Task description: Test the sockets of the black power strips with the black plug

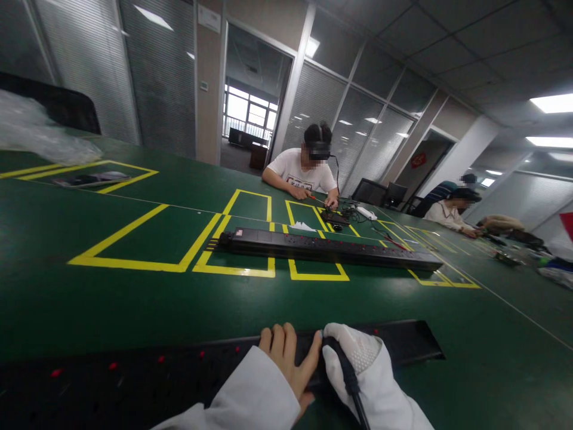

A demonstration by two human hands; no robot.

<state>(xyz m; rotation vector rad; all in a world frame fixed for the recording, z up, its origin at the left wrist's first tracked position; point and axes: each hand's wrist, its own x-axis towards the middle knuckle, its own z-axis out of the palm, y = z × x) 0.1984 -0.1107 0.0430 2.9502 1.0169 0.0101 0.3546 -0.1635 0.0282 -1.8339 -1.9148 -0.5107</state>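
A long black power strip [188,364] with small red marks lies across the near edge of the table. My bare left hand [290,361] grips it, with fingers over the far edge and the thumb low on the near side. Its index finger stretches toward my other hand. In a white dotted glove, my right hand [358,364] is closed around a black corded handpiece [344,367], whose cable runs down toward me. The handpiece's front end is at the strip beside my left index finger; its tip is hidden, so I cannot tell its exact kind.
A second black power strip [331,246] lies farther off across yellow tape outlines on the green table [134,304]. Opposite, a person [304,173] works over a dark device and tangled cables. Clear plastic wrap [40,128] and a flat dark item [92,178] are at left.
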